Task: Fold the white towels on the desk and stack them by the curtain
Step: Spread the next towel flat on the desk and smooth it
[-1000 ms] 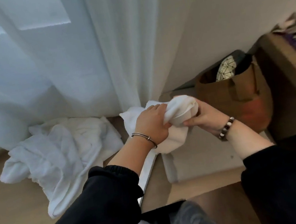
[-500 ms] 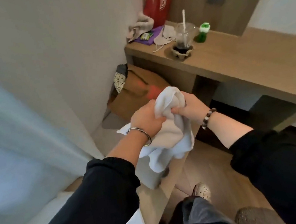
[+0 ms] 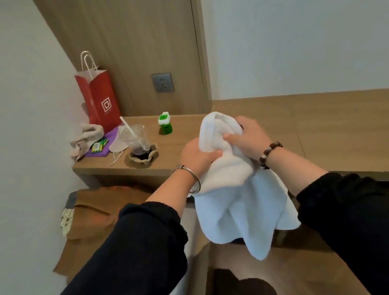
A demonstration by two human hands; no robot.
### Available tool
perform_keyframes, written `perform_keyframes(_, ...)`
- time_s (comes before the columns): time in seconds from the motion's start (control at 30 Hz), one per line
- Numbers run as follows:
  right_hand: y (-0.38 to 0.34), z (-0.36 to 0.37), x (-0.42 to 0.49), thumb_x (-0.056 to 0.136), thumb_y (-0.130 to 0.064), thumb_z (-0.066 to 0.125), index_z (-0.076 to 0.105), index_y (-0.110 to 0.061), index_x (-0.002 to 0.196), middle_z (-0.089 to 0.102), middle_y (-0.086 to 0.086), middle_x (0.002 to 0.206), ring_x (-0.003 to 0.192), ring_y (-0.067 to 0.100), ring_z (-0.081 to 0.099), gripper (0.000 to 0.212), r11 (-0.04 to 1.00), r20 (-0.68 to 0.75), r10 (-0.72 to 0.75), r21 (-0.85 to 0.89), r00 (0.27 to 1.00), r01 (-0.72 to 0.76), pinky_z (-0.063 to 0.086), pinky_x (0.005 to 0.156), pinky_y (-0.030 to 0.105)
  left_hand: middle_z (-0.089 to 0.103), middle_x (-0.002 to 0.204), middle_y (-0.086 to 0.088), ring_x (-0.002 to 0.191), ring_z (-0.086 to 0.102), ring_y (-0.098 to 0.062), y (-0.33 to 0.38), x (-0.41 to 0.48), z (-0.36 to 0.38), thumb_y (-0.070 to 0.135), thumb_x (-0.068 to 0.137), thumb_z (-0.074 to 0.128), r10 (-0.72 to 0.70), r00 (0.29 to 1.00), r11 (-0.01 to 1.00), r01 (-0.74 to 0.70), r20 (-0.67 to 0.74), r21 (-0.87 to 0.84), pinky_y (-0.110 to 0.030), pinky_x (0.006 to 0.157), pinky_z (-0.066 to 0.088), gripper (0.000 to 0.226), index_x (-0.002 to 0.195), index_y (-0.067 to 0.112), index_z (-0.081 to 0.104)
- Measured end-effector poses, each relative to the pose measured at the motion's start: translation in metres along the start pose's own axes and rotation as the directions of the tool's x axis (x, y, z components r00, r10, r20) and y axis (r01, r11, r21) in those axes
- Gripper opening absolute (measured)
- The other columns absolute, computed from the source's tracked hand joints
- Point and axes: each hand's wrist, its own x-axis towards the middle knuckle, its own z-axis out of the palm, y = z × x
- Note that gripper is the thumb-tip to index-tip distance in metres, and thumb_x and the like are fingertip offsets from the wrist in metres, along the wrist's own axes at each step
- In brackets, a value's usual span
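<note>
Closest in, two black sleeves (image 3: 129, 259) reach forward. Both hands have the white towel (image 3: 238, 206), bunched and held up in the air in front of the desk (image 3: 338, 129), not lying on it. The left hand (image 3: 196, 158) has its fingers curled round the cloth from the left. The right hand (image 3: 250, 136) grips the top of the bunch, thumb pressed in. The loose end hangs below the wrists. Down left, a brown bag (image 3: 101, 208) sits on the floor. On the desk's far left end stand a plastic cup (image 3: 136, 138) with a straw, a green bottle (image 3: 165, 124) and a red paper bag (image 3: 101, 103) against the wall, with a wall socket (image 3: 163, 83) behind.
</note>
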Motion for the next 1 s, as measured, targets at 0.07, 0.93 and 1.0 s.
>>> perform_keyframes(0.07,0.002,-0.029,0.025,0.083,-0.017,0.065,0.057,-0.014,0.093,0.059,0.001,0.089,0.083,0.022,0.055,0.013,0.997,-0.032,-0.015,-0.074,0.999,0.012,0.037,0.068,0.027,0.065,0.093,0.001,0.078,0.058,-0.011,0.023,0.026,0.015,0.012,0.08,0.071,-0.005,1.0,0.993,0.007,0.013,-0.118,-0.017,0.061,0.043,0.022,0.1,0.018,0.062)
perform_keyframes(0.93,0.268,-0.16,0.246,0.087,-0.056,0.054,0.015,-0.018,0.151,0.018,0.011,0.156,0.139,0.034,0.024,0.084,0.625,0.088,0.557,-0.699,0.826,-0.347,0.028,0.111,0.047,0.023,0.155,-0.01,0.139,0.025,-0.03,0.019,0.383,0.255,0.028,0.091,0.056,0.085,0.901,0.869,-0.277,0.426,0.411,-0.036,0.11,0.022,0.068,0.15,0.019,0.023)
perform_keyframes(1.0,0.307,-0.152,0.231,0.076,-0.07,0.056,-0.001,-0.026,0.152,0.001,0.008,0.159,0.143,0.033,0.013,0.104,0.584,0.164,0.675,-0.715,0.719,-0.385,0.024,0.112,0.052,0.008,0.159,-0.007,0.144,0.012,-0.029,0.014,0.383,0.281,0.038,0.092,0.052,0.013,0.829,0.832,-0.319,0.559,0.453,-0.044,0.115,0.018,0.077,0.152,0.025,0.005)
